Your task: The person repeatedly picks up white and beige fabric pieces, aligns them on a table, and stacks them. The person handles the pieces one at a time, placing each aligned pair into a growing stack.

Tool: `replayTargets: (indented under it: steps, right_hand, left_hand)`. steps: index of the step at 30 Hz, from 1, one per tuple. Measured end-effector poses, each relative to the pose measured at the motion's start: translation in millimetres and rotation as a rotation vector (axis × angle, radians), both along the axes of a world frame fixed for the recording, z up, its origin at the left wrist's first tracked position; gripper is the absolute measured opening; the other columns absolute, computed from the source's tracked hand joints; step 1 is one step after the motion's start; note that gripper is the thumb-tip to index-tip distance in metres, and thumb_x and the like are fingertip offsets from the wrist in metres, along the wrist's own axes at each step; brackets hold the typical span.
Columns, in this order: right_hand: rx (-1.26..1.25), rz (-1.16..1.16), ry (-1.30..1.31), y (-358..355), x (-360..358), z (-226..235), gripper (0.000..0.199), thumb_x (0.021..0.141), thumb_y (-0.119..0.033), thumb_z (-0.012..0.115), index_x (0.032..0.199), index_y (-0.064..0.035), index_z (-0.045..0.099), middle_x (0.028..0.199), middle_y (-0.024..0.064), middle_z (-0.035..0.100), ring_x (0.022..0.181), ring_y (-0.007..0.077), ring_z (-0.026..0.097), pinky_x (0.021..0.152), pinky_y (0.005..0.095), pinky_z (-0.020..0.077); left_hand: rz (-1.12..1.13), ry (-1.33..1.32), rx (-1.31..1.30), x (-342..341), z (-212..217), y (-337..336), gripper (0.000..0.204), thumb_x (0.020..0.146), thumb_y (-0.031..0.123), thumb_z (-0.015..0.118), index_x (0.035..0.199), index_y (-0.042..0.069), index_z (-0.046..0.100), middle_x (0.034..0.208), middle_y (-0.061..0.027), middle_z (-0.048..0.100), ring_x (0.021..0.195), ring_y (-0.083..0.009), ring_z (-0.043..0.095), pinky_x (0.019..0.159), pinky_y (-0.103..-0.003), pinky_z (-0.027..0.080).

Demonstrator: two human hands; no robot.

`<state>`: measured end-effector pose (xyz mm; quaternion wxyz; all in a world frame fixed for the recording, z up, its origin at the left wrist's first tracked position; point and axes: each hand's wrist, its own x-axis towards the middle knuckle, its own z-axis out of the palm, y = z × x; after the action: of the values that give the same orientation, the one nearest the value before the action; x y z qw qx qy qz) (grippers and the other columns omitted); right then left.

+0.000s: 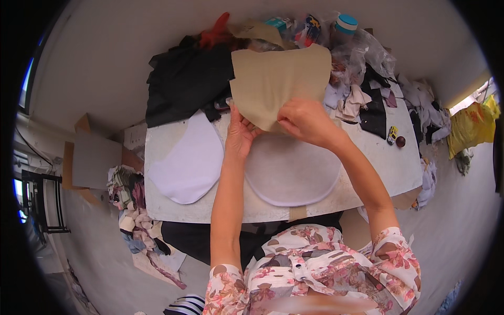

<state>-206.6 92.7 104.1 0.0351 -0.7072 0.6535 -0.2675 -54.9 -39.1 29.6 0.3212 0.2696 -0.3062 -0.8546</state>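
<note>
A beige piece of fabric (278, 73) is spread over the far middle of the table, its lower edge raised toward me. My left hand (240, 134) holds its lower left edge, thumb pointing up and fingers partly behind the cloth. With closed fingers, my right hand (307, 123) grips the same lower edge a little to the right. Just below the hands lies a rounded, pale grey-white cut piece (293, 176) with a light rim. A smooth white cut piece (191, 165) with a curved outline rests left of my left forearm.
Black fabric (184, 81) lies at the table's far left. Along the back are a red cloth (215, 31), a blue-lidded jar (345, 25) and clear plastic. A small toy car (392, 135) and a dark round object (400, 142) sit right. An open cardboard box (97, 157) stands left.
</note>
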Motion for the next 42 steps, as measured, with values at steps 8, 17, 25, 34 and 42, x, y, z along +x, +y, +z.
replayTargets:
  steps: [8, 17, 25, 34, 42]
  right_hand:
    - [-0.34, 0.178, -0.115, -39.7, -17.9, -0.2, 0.036, 0.07, -0.006, 0.069, 0.105, -0.0108, 0.063, 0.106, 0.0075, 0.061, 0.107, 0.0282, 0.054, 0.092, 0.0429, 0.0428]
    - [-0.102, -0.152, -0.262, 23.2, -112.0, 8.7, 0.018, 0.072, -0.006, 0.067, 0.09, -0.0058, 0.066, 0.087, 0.0067, 0.066, 0.087, 0.017, 0.061, 0.079, 0.0342, 0.0467]
    - [-0.346, -0.215, -0.965, 72.8, -75.9, 5.2, 0.033, 0.094, -0.024, 0.061, 0.116, 0.0004, 0.059, 0.099, 0.0028, 0.067, 0.087, 0.0062, 0.058, 0.079, 0.0215, 0.0468]
    - [-0.147, -0.312, -1.165, 127.5, -36.3, -14.1, 0.034, 0.096, -0.028, 0.056, 0.115, 0.0, 0.058, 0.1, 0.002, 0.065, 0.089, 0.0069, 0.058, 0.081, 0.0223, 0.0464]
    - [-0.084, -0.362, -1.197, 132.2, -31.4, -45.7, 0.033, 0.096, -0.028, 0.056, 0.114, -0.0001, 0.057, 0.1, 0.0017, 0.064, 0.087, 0.006, 0.058, 0.078, 0.0221, 0.0469]
  left_hand:
    - [0.248, -0.368, -0.858, -0.6, 47.9, 16.2, 0.022, 0.086, 0.016, 0.071, 0.102, 0.002, 0.068, 0.09, -0.0011, 0.069, 0.081, -0.0074, 0.06, 0.074, -0.022, 0.047]
    - [0.438, -0.258, -1.009, 40.9, 68.2, 16.8, 0.017, 0.09, 0.004, 0.061, 0.106, -0.001, 0.066, 0.099, -0.0029, 0.067, 0.09, -0.0091, 0.06, 0.082, -0.022, 0.047]
    - [0.3, -0.227, -0.803, 52.3, 70.7, 16.4, 0.03, 0.097, 0.027, 0.055, 0.115, 0.003, 0.062, 0.103, -0.0005, 0.065, 0.091, -0.0079, 0.059, 0.077, -0.023, 0.048]
    - [-0.022, -0.145, -0.46, 92.2, 52.2, 36.3, 0.021, 0.096, 0.018, 0.056, 0.11, 0.004, 0.062, 0.106, -0.0023, 0.066, 0.094, -0.0096, 0.062, 0.083, -0.024, 0.048]
    - [-0.082, -0.255, -0.366, 93.8, 24.8, 35.9, 0.023, 0.097, 0.019, 0.054, 0.111, 0.002, 0.06, 0.104, -0.0032, 0.066, 0.093, -0.0099, 0.062, 0.082, -0.025, 0.05]
